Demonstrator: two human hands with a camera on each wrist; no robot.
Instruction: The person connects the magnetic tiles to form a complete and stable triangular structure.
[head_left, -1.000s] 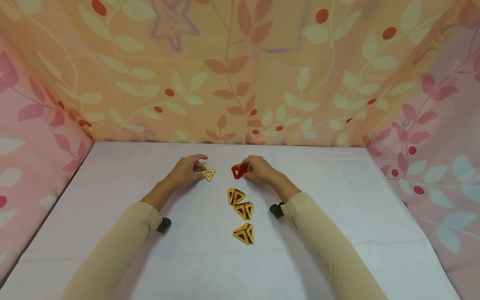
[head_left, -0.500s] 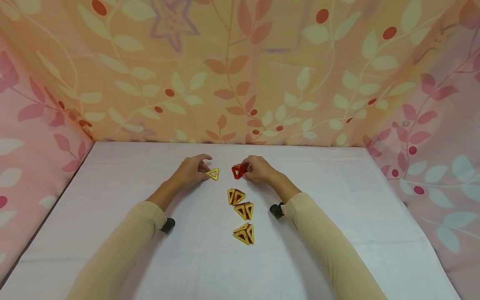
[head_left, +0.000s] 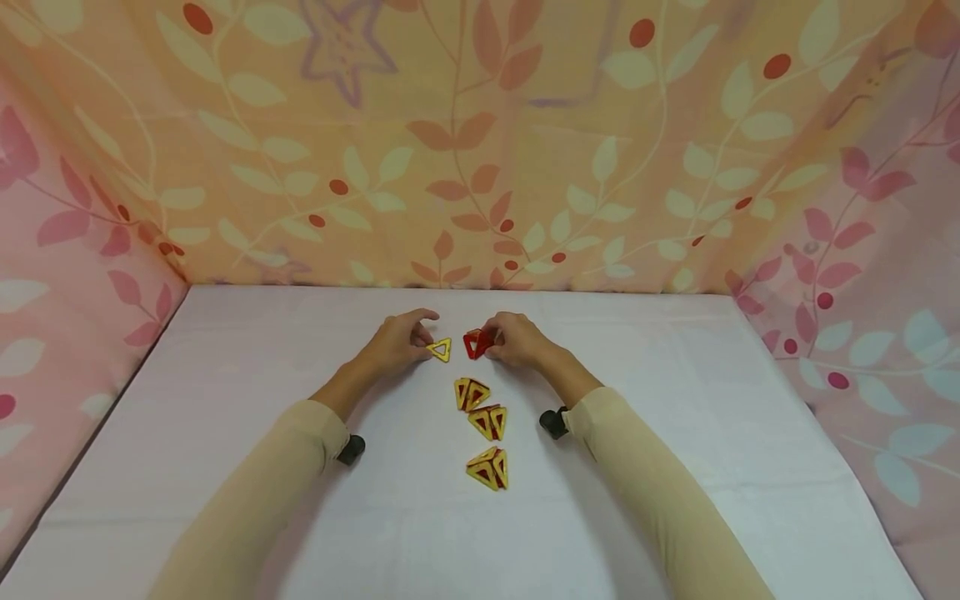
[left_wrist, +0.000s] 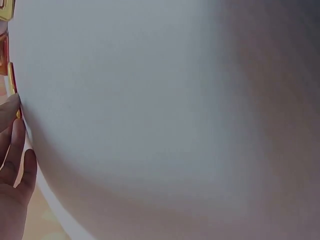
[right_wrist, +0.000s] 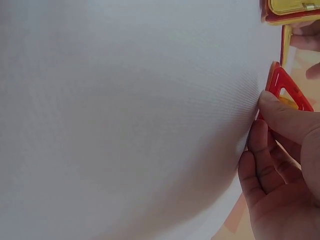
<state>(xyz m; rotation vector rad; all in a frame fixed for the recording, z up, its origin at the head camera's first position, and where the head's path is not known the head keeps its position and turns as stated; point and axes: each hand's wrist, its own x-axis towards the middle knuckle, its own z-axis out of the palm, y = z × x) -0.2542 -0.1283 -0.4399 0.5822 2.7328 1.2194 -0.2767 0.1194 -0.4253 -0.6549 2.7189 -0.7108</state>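
My left hand (head_left: 401,343) pinches a hollow yellow triangle tile (head_left: 448,350) at its left corner. The left wrist view has the tile (left_wrist: 12,77) nearly edge-on, with a red side and a yellow side. My right hand (head_left: 519,340) grips a piece of joined red triangle tiles (head_left: 470,343), one of them plainly hollow in the right wrist view. A narrow gap separates the yellow tile from the red piece. Nearer to me lie the upper yellow-and-red tile cluster (head_left: 462,393), the middle cluster (head_left: 482,423) right against it, and the lower cluster (head_left: 501,468) apart.
A white cloth (head_left: 360,525) covers the table. Patterned fabric walls (head_left: 465,192) rise behind it and at both sides. Small black devices sit at both wrists, the left one (head_left: 352,450) and the right one (head_left: 553,422).
My left hand has moved right with the yellow tile, bringing it closer to the red piece, and the tile has turned slightly. The right hand and the clusters have stayed put.
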